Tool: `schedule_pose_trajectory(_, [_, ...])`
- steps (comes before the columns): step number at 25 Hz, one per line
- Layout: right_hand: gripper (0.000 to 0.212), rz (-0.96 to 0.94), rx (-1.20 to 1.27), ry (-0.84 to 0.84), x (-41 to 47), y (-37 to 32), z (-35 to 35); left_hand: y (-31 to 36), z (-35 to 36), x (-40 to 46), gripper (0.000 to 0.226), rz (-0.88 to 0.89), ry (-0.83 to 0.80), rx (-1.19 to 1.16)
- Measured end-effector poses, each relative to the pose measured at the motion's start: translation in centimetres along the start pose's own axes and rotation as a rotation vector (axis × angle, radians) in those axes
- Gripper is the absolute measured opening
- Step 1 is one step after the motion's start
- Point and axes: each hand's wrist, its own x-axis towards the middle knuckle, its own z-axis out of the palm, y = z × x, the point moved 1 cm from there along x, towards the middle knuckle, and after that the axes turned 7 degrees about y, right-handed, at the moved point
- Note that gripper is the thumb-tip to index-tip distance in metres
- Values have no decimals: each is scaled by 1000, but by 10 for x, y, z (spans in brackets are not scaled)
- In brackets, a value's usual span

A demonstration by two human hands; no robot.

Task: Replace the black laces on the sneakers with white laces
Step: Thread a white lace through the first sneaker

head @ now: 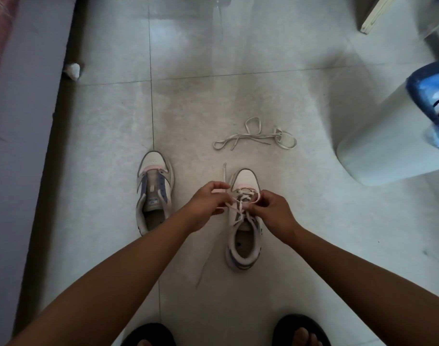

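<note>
Two white sneakers stand on the tiled floor, toes pointing away. The left sneaker [154, 191] has no lace and shows its blue eyelet strips. The right sneaker [243, 236] carries a white lace [241, 197] threaded through its lower eyelets. My left hand [208, 203] pinches the lace at the shoe's left side. My right hand [272, 211] pinches it at the right side, over the tongue. One loose lace end [204, 268] trails on the floor toward me, another [224, 172] points away. A second white lace [256, 136] lies tangled beyond the shoes. No black lace is in view.
A white appliance [378, 146] with a blue bottle [433, 96] on it stands at the right. A pale wall [19, 136] runs along the left, with a white crumpled lump [73, 70] at its foot. My feet in black sandals [298, 330] are at the bottom edge.
</note>
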Motion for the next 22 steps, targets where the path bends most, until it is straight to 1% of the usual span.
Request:
schedule_pose_trajectory(2, [18,105,142,-14,-1,3,-7,11,-6,3,9,-98,-5,-293])
schedule_pose_trajectory(4, [18,224,233,-13,-4,8,-14,26,-24,8,15,-107,39,-553])
schedule_pose_trajectory(6, [16,310,228,-19,-7,14,-21,44,-52,11,20,-46,149,-693])
schedule_pose_trajectory(8, [13,347,199,-37,-11,19,-25,56,-77,13,19,4,265,-757])
schedule_pose_trajectory(9, [12,353,201,-41,-13,20,-26,59,-85,14,17,27,329,-655])
schedule_pose_trajectory(10, [11,353,208,-42,-14,20,-26,59,-88,14,18,52,403,-364])
schedule_pose_trajectory(12, [10,334,219,-44,-15,19,-26,47,-76,15,28,140,519,542])
schedule_pose_trajectory(13, [10,318,219,-53,-16,18,-25,39,-59,11,31,214,519,839])
schedule_pose_trajectory(14, [10,301,217,-65,-16,16,-24,30,-39,7,36,247,446,964])
schedule_pose_trajectory(15, [11,284,214,-73,-17,14,-22,20,-20,1,45,210,315,954])
schedule_pose_trajectory(16, [11,270,208,-75,-18,13,-20,10,-1,-3,52,99,169,865])
schedule_pose_trajectory(17, [11,256,199,-74,-18,12,-20,3,14,-8,54,-33,77,727])
schedule_pose_trajectory(18, [11,240,182,-74,-19,10,-20,-3,22,-9,50,-133,45,578])
schedule_pose_trajectory(19, [10,227,164,-75,-19,9,-20,-8,26,-8,43,-194,56,439])
schedule_pose_trajectory(21, [11,225,162,-77,-19,9,-21,-13,30,-6,29,-266,90,223])
schedule_pose_trajectory(22, [11,233,176,-81,-20,9,-21,-15,31,-5,26,-291,89,149])
